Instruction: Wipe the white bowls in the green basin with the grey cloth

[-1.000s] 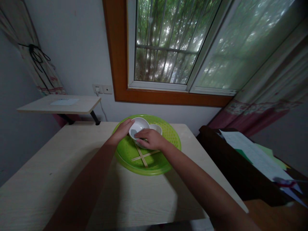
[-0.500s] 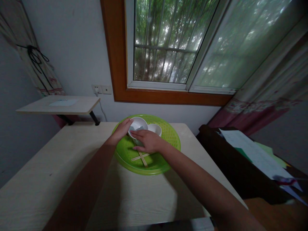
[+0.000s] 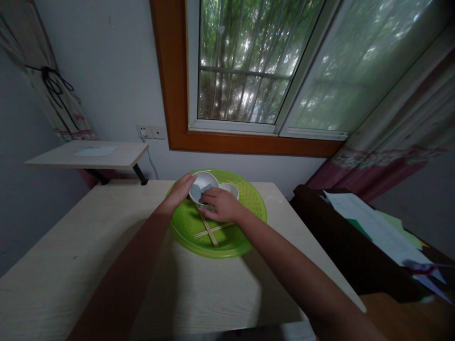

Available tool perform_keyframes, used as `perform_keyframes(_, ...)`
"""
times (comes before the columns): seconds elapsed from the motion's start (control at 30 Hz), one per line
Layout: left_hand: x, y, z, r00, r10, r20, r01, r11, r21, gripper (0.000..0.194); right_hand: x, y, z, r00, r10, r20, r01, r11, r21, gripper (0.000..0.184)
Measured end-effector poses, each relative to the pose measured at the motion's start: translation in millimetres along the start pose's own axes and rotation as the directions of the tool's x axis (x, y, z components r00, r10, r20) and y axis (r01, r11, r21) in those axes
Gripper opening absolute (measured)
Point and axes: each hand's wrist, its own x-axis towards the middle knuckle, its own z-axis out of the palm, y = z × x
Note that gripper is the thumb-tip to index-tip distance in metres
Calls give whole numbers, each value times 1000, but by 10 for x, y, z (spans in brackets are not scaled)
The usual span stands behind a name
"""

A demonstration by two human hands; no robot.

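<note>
My left hand [image 3: 180, 190] rests along the left side of a white bowl [image 3: 206, 177], its fingers steadying the rim. A grey-blue cloth [image 3: 196, 191] lies bunched inside that bowl. My right hand [image 3: 223, 204] reaches over the near right rim, with its curled fingers on the cloth; the fingertips are partly hidden. A second white bowl [image 3: 231, 189] sits just behind the right hand, partly covered by it. Below the hands, chopsticks [image 3: 209, 229] lie crossed. Everything stands on a round green plastic tray [image 3: 195, 245].
The tray is on a pale wooden table [image 3: 199, 289]. At the back left is a small raised shelf [image 3: 122, 154] with a paper on it. A wall and window [image 3: 249, 71] rise behind the table. To the right, papers [image 3: 366, 222] lie on a dark surface.
My right hand has drawn slightly back to the right, and its fingers have gone from outstretched to curled on the cloth. More of the cloth shows. The left hand stays at the bowl.
</note>
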Motion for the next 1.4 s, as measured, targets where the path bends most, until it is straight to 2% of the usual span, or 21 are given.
perform_keyframes(0.13,26,-38,3,1000,6,5,-6,1000,-15,40,-22,29,47,999,-12,29,9,995,99,42)
perform_keyframes(0.23,44,-58,4,1000,22,5,-22,1000,5,39,-20,8,65,998,-10,59,4,995,98,55)
perform_keyframes(0.4,54,-63,19,997,60,53,-59,998,-24,39,5,-1,126,997,13,75,-10,999,-36,71)
perform_keyframes(0.53,47,-65,33,993,70,95,-64,996,-66,41,4,31,177,993,108,39,-101,981,-163,82)
perform_keyframes(0.7,7,-41,47,994,-43,104,53,994,-96,47,39,-32,129,971,237,7,-228,942,-247,78)
perform_keyframes(0.93,-7,-9,38,999,-15,28,15,1000,1,44,84,-146,19,933,351,82,-316,907,-278,51)
perform_keyframes(1.07,0,-24,18,1000,17,21,-17,1000,5,41,62,-138,-2,942,320,104,-288,927,-242,54)
perform_keyframes(1.17,4,-38,10,1000,6,-1,-6,1000,15,39,30,-103,-9,967,214,139,-197,972,-127,48)
perform_keyframes(1.27,19,-60,11,999,-14,-47,16,999,28,37,-5,-65,-7,987,103,125,-107,994,21,42)
perform_keyframes(1.4,40,-81,15,998,-25,-55,26,1000,8,34,-23,-51,13,993,59,98,-71,990,125,48)
